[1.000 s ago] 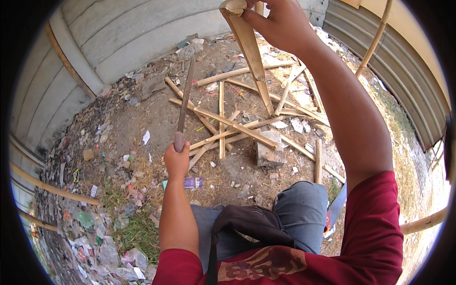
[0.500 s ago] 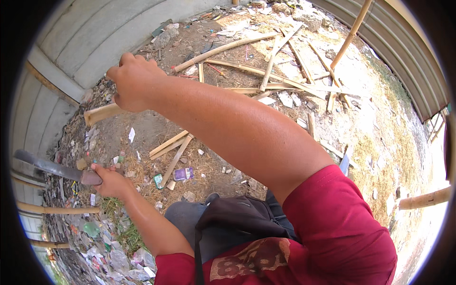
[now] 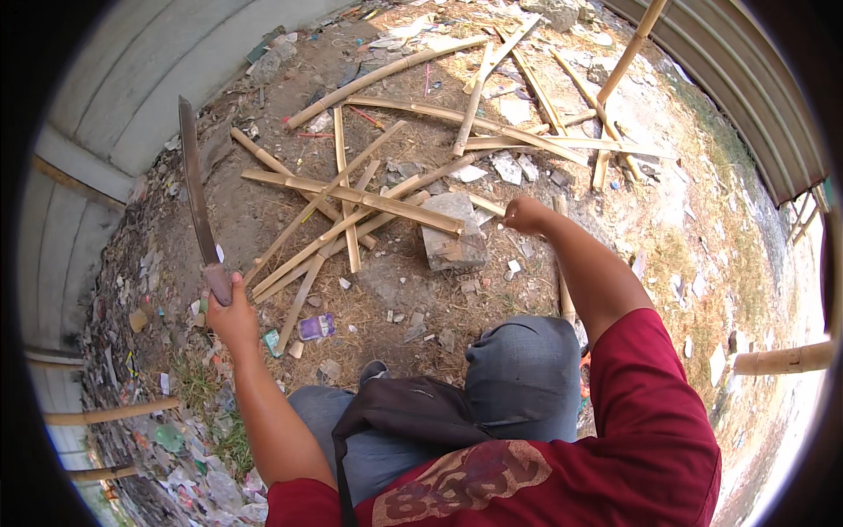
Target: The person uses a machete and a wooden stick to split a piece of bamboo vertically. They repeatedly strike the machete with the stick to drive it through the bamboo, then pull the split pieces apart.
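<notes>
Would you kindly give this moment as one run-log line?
left hand: gripping machete | right hand: near concrete block, grip unclear | bamboo strips: lying crossed

Machete (image 3: 194,189): blade dark grey, handle (image 3: 219,285) dull brown. Bamboo strips (image 3: 408,213): pale yellow-tan. Block (image 3: 457,252): grey. Shirt (image 3: 650,404): maroon, tan print (image 3: 465,481). Jeans (image 3: 522,378): faded blue. Bag (image 3: 408,408): black. Packet (image 3: 317,327): purple. Metal sheeting (image 3: 724,92): grey, ridged in stripes.

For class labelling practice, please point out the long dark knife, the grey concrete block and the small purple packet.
Long dark knife (image 3: 196,198): head view, middle of blade.
Grey concrete block (image 3: 454,252): head view, near side.
Small purple packet (image 3: 317,327): head view, upper face.
</notes>
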The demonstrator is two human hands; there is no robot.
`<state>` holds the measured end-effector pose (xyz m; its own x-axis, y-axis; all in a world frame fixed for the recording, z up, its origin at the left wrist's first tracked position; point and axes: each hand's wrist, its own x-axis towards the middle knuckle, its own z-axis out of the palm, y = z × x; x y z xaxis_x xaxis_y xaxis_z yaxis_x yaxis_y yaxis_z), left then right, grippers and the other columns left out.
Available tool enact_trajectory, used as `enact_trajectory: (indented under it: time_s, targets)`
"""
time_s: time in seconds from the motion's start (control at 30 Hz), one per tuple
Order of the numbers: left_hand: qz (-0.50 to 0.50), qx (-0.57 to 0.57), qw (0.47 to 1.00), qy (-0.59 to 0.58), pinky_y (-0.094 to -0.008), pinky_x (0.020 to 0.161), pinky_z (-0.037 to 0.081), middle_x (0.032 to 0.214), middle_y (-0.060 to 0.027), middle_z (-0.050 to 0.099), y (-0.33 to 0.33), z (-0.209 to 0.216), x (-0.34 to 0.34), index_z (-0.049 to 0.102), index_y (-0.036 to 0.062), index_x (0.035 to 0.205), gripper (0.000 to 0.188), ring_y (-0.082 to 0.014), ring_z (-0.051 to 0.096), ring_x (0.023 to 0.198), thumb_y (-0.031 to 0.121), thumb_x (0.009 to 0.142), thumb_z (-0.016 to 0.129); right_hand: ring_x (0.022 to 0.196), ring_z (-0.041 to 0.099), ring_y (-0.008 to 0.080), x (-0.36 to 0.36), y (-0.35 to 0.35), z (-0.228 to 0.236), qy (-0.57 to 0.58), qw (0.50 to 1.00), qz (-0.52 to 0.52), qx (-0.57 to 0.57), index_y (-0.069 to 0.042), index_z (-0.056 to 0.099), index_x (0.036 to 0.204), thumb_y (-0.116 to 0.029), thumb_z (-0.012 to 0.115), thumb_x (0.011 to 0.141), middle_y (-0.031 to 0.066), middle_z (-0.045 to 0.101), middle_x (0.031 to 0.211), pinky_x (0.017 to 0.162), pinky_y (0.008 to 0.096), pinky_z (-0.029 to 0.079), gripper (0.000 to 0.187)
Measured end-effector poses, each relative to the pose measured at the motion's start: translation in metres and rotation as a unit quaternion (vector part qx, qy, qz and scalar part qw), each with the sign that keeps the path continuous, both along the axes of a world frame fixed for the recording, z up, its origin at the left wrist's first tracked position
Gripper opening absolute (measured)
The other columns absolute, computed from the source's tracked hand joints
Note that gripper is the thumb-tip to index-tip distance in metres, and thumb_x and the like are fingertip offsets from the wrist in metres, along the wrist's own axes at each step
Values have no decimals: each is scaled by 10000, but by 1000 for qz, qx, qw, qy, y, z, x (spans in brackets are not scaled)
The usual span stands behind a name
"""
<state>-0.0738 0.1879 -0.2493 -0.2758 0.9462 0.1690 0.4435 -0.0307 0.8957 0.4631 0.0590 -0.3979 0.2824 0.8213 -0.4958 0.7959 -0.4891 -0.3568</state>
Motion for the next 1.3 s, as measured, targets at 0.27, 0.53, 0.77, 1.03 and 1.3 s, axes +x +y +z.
enact_trajectory:
  time_s: [0.27, 0.53, 0.77, 1.03, 1.3]
  targets:
    - [-35, -33, 998, 30, -264, 449, 340, 678, 21, 528, 20, -33, 47, 637, 29, 969, 312, -60, 442, 504, 329, 956, 721, 937, 639, 266, 131, -68, -114, 208, 824, -510, 133, -86, 671, 1159, -337, 701, 882, 95, 666, 1019, 794, 460, 548, 375]
    - [2, -111, 993, 29, -244, 470, 353, 707, 26, 507, 49, -78, 58, 606, 42, 1048, 305, -64, 449, 553, 318, 967, 709, 1133, 548, 282, 222, -15, -126, 244, 623, -688, 280, -130, 434, 1424, -360, 665, 936, 113, 498, 1332, 888, 465, 521, 587]
    - [35, -146, 988, 36, -251, 473, 356, 720, 18, 506, 61, -94, 59, 584, 39, 1065, 328, -69, 442, 536, 323, 964, 712, 1371, 437, 347, 271, 29, -132, 338, 496, -733, 321, -96, 426, 1460, -323, 634, 971, 142, 421, 1491, 1088, 532, 422, 578]
    - [54, -135, 988, 49, -251, 461, 348, 666, 23, 498, 58, -90, 63, 571, 53, 1027, 284, -67, 434, 513, 289, 962, 716, 999, 653, 258, 295, 26, -165, 309, 482, -741, 350, -60, 577, 1153, -73, 612, 965, 101, 610, 1139, 947, 487, 514, 192]
    - [52, -138, 988, 35, -252, 435, 348, 630, 40, 465, 59, -100, 58, 580, 53, 1078, 348, -70, 437, 483, 333, 944, 737, 975, 651, 222, 282, 24, -79, 356, 489, -564, 562, -71, 434, 1326, -10, 674, 921, 100, 637, 1121, 908, 446, 543, 475]
